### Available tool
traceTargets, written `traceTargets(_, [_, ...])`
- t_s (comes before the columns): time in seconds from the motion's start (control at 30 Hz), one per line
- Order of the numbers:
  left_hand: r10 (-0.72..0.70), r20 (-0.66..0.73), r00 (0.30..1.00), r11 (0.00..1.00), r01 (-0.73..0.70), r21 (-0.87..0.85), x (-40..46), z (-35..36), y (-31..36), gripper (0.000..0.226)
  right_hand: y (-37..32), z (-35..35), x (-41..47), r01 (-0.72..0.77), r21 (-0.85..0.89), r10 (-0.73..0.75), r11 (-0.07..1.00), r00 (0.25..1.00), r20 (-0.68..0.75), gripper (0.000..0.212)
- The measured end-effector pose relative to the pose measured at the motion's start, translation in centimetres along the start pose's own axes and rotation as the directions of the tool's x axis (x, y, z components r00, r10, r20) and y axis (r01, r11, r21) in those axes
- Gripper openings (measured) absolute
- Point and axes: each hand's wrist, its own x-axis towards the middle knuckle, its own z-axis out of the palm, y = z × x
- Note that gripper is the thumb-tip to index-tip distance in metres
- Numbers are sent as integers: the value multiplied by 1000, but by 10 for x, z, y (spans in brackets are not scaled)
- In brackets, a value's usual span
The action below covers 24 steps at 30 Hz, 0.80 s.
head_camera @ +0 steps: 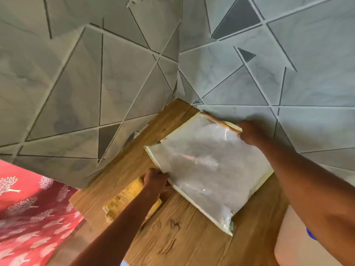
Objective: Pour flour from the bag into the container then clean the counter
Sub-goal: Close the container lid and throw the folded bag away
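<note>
A clear plastic bag of white flour (209, 166) with pale yellow edging lies on the wooden counter (178, 235), close to the tiled corner. My left hand (155, 179) grips the bag's near left edge. My right hand (249, 131) holds the bag's far top corner by the wall. A white container (288, 244) with a blue mark shows at the lower right, partly hidden by my right forearm.
A yellow cloth or sponge (126, 196) lies on the counter under my left forearm. Grey tiled walls (96, 83) with a triangle pattern meet in a corner behind the bag. Red patterned fabric (28, 208) fills the lower left.
</note>
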Motion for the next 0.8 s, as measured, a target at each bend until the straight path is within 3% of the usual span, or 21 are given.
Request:
traceTargets(0.17, [-47,-17,999,992,48,118,-7,-3,4,32,-11,14,2,-26,-31,25,999,999,-22,25])
traceTargets(0.27, [-37,-14,999,977,39,211,-16,-9,12,20,-25,10,-9,-45,15,46,999,996,-73,26])
traceTargets(0.4, [207,-59,977,883,-160,442,-26,-16,20,28,-37,-4,-24,-20,105,30,994,995,-96,20])
traceTargets(0.5, [343,-20,939,851,-302,430,-49,-12,35,17,-41,-25,-47,45,206,-22,977,994,-110,11])
traceTargets(0.57, [479,31,877,807,-454,378,-67,-7,45,4,-43,-40,-69,94,272,-55,958,987,-149,17])
traceTargets(0.63, [597,94,797,733,-590,338,-90,1,56,10,-43,-58,-100,124,335,-55,934,976,-208,24])
traceTargets(0.8, [760,125,638,612,-767,192,-148,42,76,15,-23,-94,-187,227,422,-32,878,907,-420,21])
